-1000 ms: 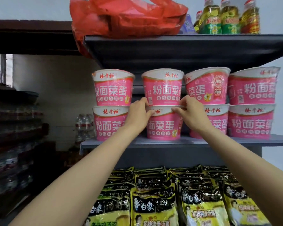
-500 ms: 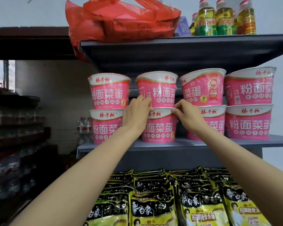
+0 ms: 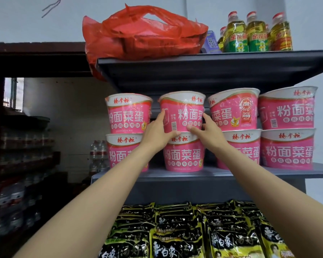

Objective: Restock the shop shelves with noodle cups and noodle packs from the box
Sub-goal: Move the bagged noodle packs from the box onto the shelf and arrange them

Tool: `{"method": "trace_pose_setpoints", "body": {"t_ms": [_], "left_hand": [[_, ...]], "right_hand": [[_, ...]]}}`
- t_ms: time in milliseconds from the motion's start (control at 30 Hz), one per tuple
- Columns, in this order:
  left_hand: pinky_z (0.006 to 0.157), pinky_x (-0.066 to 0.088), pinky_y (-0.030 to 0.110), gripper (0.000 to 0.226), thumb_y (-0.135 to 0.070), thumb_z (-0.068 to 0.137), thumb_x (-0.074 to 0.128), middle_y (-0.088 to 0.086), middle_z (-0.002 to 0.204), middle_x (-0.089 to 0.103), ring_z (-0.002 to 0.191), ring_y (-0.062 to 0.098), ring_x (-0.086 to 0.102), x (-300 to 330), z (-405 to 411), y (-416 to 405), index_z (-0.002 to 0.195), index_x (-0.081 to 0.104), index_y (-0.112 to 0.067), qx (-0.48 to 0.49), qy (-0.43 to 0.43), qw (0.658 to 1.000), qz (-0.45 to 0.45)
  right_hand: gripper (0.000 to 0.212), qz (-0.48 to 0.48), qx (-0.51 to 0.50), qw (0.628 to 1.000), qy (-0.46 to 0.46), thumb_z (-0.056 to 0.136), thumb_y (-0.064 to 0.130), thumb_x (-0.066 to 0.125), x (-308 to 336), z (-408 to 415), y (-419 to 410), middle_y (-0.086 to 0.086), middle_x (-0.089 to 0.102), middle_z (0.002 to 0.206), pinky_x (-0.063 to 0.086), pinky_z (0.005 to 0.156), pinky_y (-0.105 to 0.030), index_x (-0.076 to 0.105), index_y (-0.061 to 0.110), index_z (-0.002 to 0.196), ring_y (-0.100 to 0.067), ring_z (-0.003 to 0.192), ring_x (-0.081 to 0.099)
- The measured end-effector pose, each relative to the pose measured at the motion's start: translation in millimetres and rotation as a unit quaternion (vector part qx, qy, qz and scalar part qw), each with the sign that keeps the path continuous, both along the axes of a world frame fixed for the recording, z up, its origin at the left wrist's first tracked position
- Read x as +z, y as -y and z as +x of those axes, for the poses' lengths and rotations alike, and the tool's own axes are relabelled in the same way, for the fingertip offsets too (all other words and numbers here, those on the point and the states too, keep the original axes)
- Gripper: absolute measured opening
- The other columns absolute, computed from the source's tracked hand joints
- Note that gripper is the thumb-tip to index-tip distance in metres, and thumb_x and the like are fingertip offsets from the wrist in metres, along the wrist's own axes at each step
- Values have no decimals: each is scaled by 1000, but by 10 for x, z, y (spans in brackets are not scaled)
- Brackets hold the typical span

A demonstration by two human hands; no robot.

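Observation:
Pink noodle cups stand two high in a row on the grey middle shelf (image 3: 268,174). My left hand (image 3: 158,132) and my right hand (image 3: 206,130) hold the upper middle cup (image 3: 183,112) from both sides near its base, thumbs in front. That cup sits on the lower middle cup (image 3: 183,155) and shows its barcode side. Black and yellow noodle packs (image 3: 177,237) fill the shelf below. The box is not in view.
The top shelf (image 3: 213,66) hangs low over the upper cups, bearing a red plastic bag (image 3: 144,34) and oil bottles (image 3: 254,32). Neighbouring pink cups (image 3: 128,113) stand close on both sides. Dark shelves with water bottles (image 3: 98,155) are at the left.
Both hands have moved up from the seam between the two middle cups onto the upper cup's sides. That cup has turned, so its barcode side now faces front. The camera has tilted up.

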State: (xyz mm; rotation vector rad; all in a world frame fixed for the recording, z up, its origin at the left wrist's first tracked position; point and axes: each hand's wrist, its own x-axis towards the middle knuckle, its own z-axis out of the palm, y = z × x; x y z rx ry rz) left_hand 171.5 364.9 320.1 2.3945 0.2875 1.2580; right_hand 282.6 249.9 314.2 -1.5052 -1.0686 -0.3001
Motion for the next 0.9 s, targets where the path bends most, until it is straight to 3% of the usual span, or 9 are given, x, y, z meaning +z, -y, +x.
{"method": "trace_pose_setpoints", "body": {"t_ms": [100, 200, 300, 367, 467, 567, 767, 900], "left_hand": [[95, 44, 32, 90, -41, 85, 63, 3, 142, 45, 124, 21, 51, 15, -15, -8, 150, 5, -21, 10, -18, 1000, 13], [90, 43, 29, 83, -43, 84, 64, 1, 137, 51, 120, 20, 54, 23, -32, -15, 148, 15, -23, -1, -10, 1000, 5], [93, 46, 33, 80, -44, 83, 63, 0, 137, 50, 120, 20, 54, 52, -34, -50, 146, 18, -26, -17, -9, 1000, -10], [94, 49, 37, 78, -47, 83, 62, 0, 136, 50, 120, 21, 53, 58, -23, -70, 145, 21, -27, -28, -6, 999, -32], [92, 51, 47, 80, -56, 78, 63, 5, 133, 50, 119, 25, 52, 76, -11, -82, 144, 27, -27, -17, 19, 998, -51], [91, 51, 47, 73, -50, 81, 63, 5, 132, 53, 117, 25, 54, 80, 5, -76, 141, 32, -24, -7, 18, 999, -51], [92, 50, 44, 59, -37, 91, 56, 5, 136, 51, 119, 25, 53, 100, 58, -43, 141, 31, -18, -1, -1, 999, -51], [93, 50, 42, 56, -35, 92, 53, 4, 137, 50, 120, 25, 53, 70, 87, 26, 142, 31, -21, -5, 4, 998, -70]], "right_hand": [[61, 25, -28, 999, 6, 82, 32, 68, -21, -29, -43, -4, 59, 122, 53, 89, -43, 39, 16, 132, -21, 106, 62], [89, 54, -93, 994, 35, 60, 61, 69, -43, -52, -92, -3, 59, 120, 52, 89, -47, 38, 21, 133, -24, 107, 59], [96, 69, -112, 990, 42, 50, 77, 59, -51, 28, -132, -5, 58, 116, 52, 87, -47, 41, 26, 129, -25, 103, 59], [91, 73, -104, 992, 25, 56, 74, 59, -40, 10, -102, -6, 57, 118, 52, 88, -48, 39, 28, 132, -24, 104, 59], [73, 59, -23, 998, 0, 78, 47, 67, -22, -18, -78, 4, 53, 120, 53, 89, -44, 30, 25, 138, -16, 103, 59], [74, 53, -11, 999, 6, 82, 34, 67, 3, -21, -121, 0, 54, 124, 53, 90, -43, 25, 20, 141, -18, 104, 61], [83, 78, -94, 992, 38, 73, 53, 67, -36, 31, -219, -6, 55, 122, 53, 86, -48, 25, 24, 138, -25, 106, 59], [82, 80, -115, 989, 51, 75, 53, 66, -37, 83, -239, -9, 55, 121, 54, 84, -46, 25, 23, 139, -25, 100, 61]]}}
